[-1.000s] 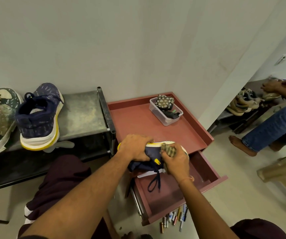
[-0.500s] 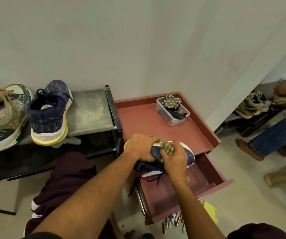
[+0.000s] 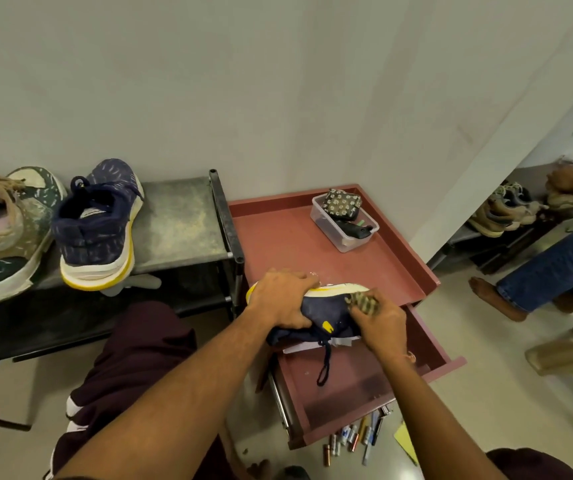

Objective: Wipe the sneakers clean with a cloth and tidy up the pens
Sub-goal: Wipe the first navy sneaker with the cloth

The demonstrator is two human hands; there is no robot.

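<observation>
While the red-brown tabletop with its raised rim (image 3: 278, 237) fills the middle of my view, the part I care about is its near edge, where the open red-brown drawer (image 3: 354, 386) juts toward me. Over that edge and the back of the drawer, the navy fabric sneaker with a white and yellow sole (image 3: 326, 308) lies on its side. Its long axis runs left to right across my view, with the sole turned away toward the wall, the upper facing me, and a lace hanging down into the drawer. My left hand (image 3: 280, 299) grasps the sneaker's left end, fingers curled over the sole rim, so it serves as the anchor. My right hand (image 3: 380, 322) sits at the right end and pinches the small bunched olive patterned cloth (image 3: 364, 301) against the upper, just under the sole line. I judge the coming stroke has to travel along that left-right axis, from the right end toward the left hand, and the right hand is the one placed for it. Scattered coloured pens (image 3: 357, 438) lie on the floor beneath the drawer front, nearer my right hand, untouched.
</observation>
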